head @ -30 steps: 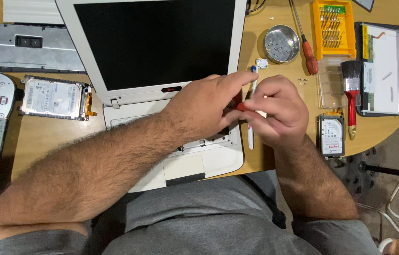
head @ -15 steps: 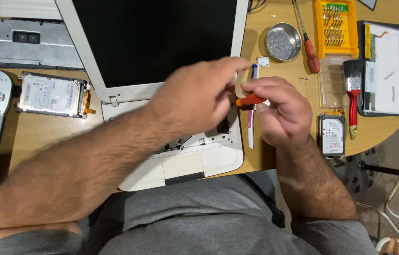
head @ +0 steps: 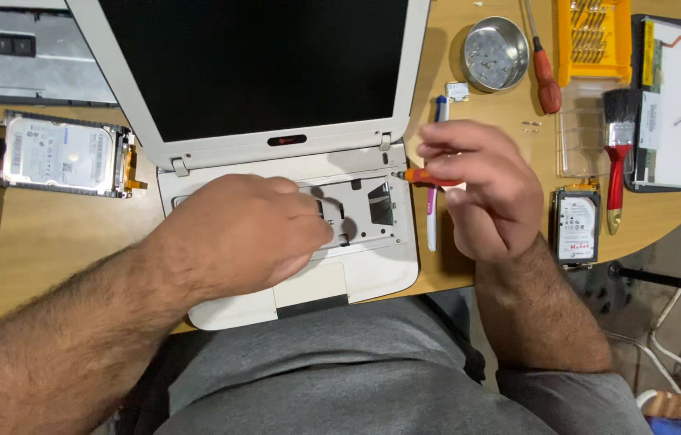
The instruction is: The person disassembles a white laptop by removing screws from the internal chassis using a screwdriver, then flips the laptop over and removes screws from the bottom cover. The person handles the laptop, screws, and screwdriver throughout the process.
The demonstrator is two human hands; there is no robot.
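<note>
My left hand lies flat on the open base of the white laptop, fingers curled loosely onto the bare metal tray where the keyboard would sit; it presses down rather than grips, and I cannot tell whether anything small is pinched under the fingertips. My right hand is closed around a small orange-handled screwdriver, held between thumb and fingers, its tip pointing left at the upper right corner of that tray, just beside the hinge. A pink-and-white pen-shaped tool lies on the wooden desk under my right hand, touching the laptop's edge. Further right sit a round metal dish, a larger red screwdriver, a yellow bit case, a red-handled brush and a small hard drive; another hard drive lies to the left. The risk I see is the tip slipping off a small screw and scratching the tray, or a loosened screw dropping into the chassis openings, since my hold on the driver is light and angled.
</note>
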